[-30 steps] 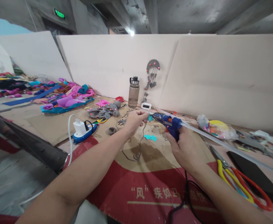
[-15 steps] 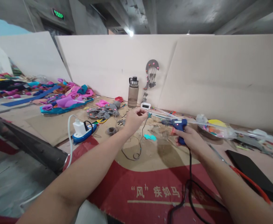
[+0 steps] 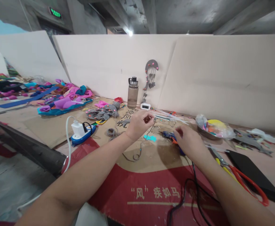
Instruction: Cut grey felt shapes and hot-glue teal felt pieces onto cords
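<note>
My left hand is raised over the middle of the cardboard, thumb and fingertips pinched on a thin grey yarn. The yarn hangs down and curls on the board. A small teal piece shows only slightly at the fingertips. Below lies a flat turquoise cutout. My right hand is just above a blue hot glue gun, which rests on the cardboard with its nozzle to the left. The fingers look loosened from the handle, though the hand hides much of the gun. Its black cord runs toward me.
Red-handled scissors and a black flat slab lie at right. Behind them is a metal bowl. A water bottle stands near the back panel. A blue power strip and grey felt pieces are left.
My right hand has lowered the glue gun onto the cardboard and its grip has loosened. My left hand has shifted slightly right, still pinching the yarn. The scissors' handles are more visible.
</note>
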`<state>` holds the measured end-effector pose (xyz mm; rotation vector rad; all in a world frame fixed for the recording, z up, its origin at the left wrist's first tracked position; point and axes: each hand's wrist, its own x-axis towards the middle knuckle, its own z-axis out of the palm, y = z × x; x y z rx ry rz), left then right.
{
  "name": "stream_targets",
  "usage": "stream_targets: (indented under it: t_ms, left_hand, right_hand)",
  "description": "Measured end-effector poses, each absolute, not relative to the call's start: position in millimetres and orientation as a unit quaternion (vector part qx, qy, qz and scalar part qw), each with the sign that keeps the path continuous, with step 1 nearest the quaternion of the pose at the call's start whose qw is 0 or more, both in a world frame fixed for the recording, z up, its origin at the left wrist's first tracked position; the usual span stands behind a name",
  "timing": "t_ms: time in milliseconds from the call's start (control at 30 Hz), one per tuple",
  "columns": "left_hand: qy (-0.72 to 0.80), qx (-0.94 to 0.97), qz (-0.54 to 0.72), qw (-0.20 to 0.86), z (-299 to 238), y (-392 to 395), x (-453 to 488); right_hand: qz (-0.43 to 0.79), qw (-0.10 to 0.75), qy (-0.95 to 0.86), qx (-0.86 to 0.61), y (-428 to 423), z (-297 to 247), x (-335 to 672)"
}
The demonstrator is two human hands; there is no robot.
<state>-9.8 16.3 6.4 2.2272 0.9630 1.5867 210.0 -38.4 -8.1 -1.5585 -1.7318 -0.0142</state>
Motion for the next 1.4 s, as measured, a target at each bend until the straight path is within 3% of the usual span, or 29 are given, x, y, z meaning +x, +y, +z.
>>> stream_targets:
  t_ms: [167, 333, 733, 1100, 1400]
  left_hand:
    - [0.333, 0.771, 0.520, 0.159, 2.9, 8.2, -0.9]
    - [0.325, 0.780, 0.485, 0.225, 0.5, 2.1, 5.1]
    - [0.301, 0.697, 0.489, 0.429, 0.1, -2.1, 13.7]
    - [0.292, 0.691, 0.436, 0.497, 6.6, -2.2, 10.2]
    - [0.311, 0.675, 0.461, 0.485, -2.4, 6.9, 13.6]
  right_hand:
    - [0.265, 0.564, -0.617, -0.481, -53.1, -2.0, 156.0]
    - [0.393, 0.610, -0.515, -0.456, -48.4, -11.2, 145.5]
    - [0.387, 0.615, -0.525, -0.443, -47.2, -6.7, 149.8]
    - [0.327, 0.588, -0.568, -0.475, -46.7, -7.0, 155.3]
    - [0.301, 0.562, -0.584, -0.503, -48.6, -5.7, 154.2]
